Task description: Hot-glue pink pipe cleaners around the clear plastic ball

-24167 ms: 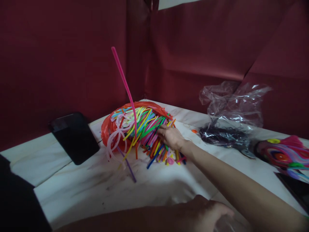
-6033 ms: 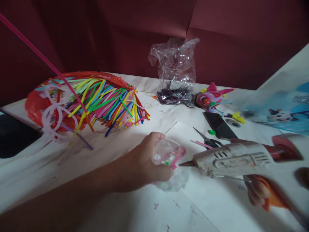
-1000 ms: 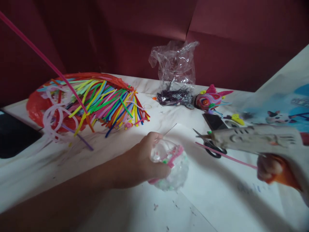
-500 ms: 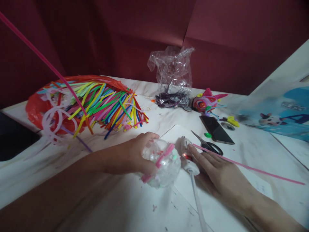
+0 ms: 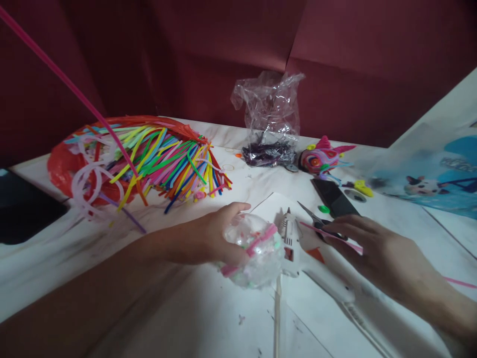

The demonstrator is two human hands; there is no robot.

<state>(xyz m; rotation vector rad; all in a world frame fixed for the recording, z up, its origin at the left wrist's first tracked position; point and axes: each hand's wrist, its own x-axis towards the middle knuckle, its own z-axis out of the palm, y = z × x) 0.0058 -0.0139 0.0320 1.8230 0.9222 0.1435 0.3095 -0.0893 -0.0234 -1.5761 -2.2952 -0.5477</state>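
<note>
My left hand (image 5: 223,238) is closed around a clear round ball (image 5: 264,258) with pink fuzzy strips and bits of green on it. Just right of the ball, a white hot glue gun (image 5: 292,238) lies on a white sheet, its nozzle pointing away from me and a glue stick out of its back. My right hand (image 5: 376,253) hovers over the handles of black scissors (image 5: 311,214), fingers stretched out. A pink pipe cleaner (image 5: 313,229) passes beneath those fingers; whether they touch it or the scissors I cannot tell.
At the left, a red bag (image 5: 61,174) spills many coloured pipe cleaners (image 5: 179,164). Behind stand a clear plastic bag (image 5: 272,109) with dark contents and a pink decorated ball (image 5: 320,160). A phone (image 5: 331,196) lies beyond the scissors. A long pink pipe cleaner (image 5: 74,84) crosses the upper left.
My right hand has left the glue gun and moved right, over the scissors. The glue gun now lies uncovered, turned slightly. My left hand still holds the ball, nearly in the same place.
</note>
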